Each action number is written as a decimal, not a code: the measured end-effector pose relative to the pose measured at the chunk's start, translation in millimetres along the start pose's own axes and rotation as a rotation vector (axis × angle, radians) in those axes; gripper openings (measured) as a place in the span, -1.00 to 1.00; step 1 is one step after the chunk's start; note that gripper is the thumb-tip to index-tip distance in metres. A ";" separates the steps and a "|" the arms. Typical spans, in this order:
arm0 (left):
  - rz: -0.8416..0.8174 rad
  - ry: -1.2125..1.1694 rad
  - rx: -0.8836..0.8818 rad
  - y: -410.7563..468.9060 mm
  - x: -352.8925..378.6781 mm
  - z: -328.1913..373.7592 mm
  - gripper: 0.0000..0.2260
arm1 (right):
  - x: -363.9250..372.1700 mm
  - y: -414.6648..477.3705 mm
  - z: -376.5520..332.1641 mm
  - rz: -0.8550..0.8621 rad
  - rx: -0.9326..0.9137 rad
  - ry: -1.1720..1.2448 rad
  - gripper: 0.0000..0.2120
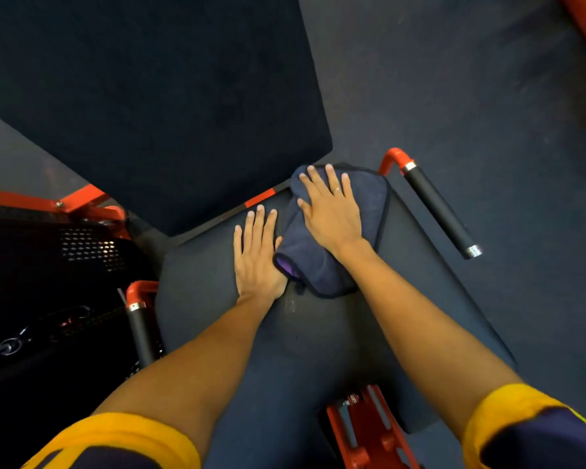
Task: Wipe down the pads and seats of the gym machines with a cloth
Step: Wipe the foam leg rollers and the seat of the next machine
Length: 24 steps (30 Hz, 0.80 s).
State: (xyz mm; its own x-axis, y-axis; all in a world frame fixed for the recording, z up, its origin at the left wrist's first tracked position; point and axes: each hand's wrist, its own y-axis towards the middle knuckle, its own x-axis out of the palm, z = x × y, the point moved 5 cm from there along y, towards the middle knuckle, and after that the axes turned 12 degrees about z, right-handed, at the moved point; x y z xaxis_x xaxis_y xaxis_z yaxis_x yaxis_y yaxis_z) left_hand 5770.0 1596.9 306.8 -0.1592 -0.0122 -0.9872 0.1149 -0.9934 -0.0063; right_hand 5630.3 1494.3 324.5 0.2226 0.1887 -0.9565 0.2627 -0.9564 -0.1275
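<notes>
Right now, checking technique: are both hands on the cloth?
No, only the right hand is on the cloth; the left hand lies flat on the seat.

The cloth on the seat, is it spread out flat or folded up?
Folded: the dark blue cloth lies doubled under the right hand, purple inner side peeking out at one fold.

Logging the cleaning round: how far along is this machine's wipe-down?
Done: a damp streak on the seat suggests some wiping there. In hand: the right hand presses the cloth flat at the seat's back edge; the left hand rests beside it. Left: the back pad shows no wipe marks.
</notes>
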 end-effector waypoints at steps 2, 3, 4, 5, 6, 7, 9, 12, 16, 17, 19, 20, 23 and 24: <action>0.015 0.015 -0.009 -1.5 0.8 -1.7 -0.43 | 2.0 -22.6 -7.3 -0.015 -0.095 0.033 -0.46; 0.029 -0.001 -0.026 -0.1 -0.8 -2.2 -0.45 | -0.6 -42.7 -10.2 -0.012 -0.146 0.039 -0.46; 0.043 -0.038 -0.046 1.7 -2.5 -1.7 -0.47 | -2.8 -65.5 -12.4 -0.009 -0.193 0.028 -0.45; 0.047 -0.076 -0.059 1.7 -4.5 0.0 -0.48 | -4.3 -90.2 -13.7 -0.019 -0.221 0.008 -0.44; 0.044 -0.100 -0.062 1.3 -5.6 2.0 -0.49 | -4.6 -110.8 -12.9 -0.028 -0.222 -0.004 -0.44; 0.047 -0.113 -0.065 1.7 -6.8 2.9 -0.50 | -4.6 -121.4 -11.2 -0.026 -0.205 -0.003 -0.44; 0.057 -0.115 -0.082 2.7 -6.3 2.4 -0.50 | -5.1 -108.6 -8.6 -0.017 -0.158 0.024 -0.46; 0.032 -0.060 -0.074 6.5 -4.4 -0.1 -0.47 | -4.3 -50.8 -12.0 -0.022 -0.079 0.059 -0.48; -0.052 -0.021 -0.039 6.9 -0.5 -0.3 -0.40 | 0.6 -27.7 -16.0 -0.065 -0.061 0.065 -0.47; -0.034 -0.036 -0.056 6.1 -3.5 -0.4 -0.42 | 0.0 -41.7 -16.3 -0.057 -0.079 0.070 -0.47; 0.025 -0.080 -0.070 4.0 -7.6 0.7 -0.47 | -4.3 -81.5 -14.7 -0.030 -0.137 0.054 -0.45; 0.027 -0.092 -0.079 4.1 -8.4 0.8 -0.48 | -6.3 -99.7 -13.5 -0.042 -0.171 0.047 -0.43; 0.026 -0.127 -0.092 1.9 -12.2 4.2 -0.47 | -9.2 -110.9 -3.9 -0.103 -0.200 0.046 -0.40; 0.030 -0.125 -0.094 2.2 -12.2 5.0 -0.47 | -11.3 -98.0 -1.4 -0.090 -0.181 0.044 -0.41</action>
State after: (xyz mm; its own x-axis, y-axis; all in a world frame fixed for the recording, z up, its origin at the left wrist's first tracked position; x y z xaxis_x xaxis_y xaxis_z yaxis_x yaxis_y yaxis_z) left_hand 5767.4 1594.3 319.6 -0.2746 -0.0614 -0.9596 0.2121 -0.9772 0.0019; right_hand 5603.3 1586.1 348.2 0.2300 0.2853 -0.9304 0.4469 -0.8803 -0.1595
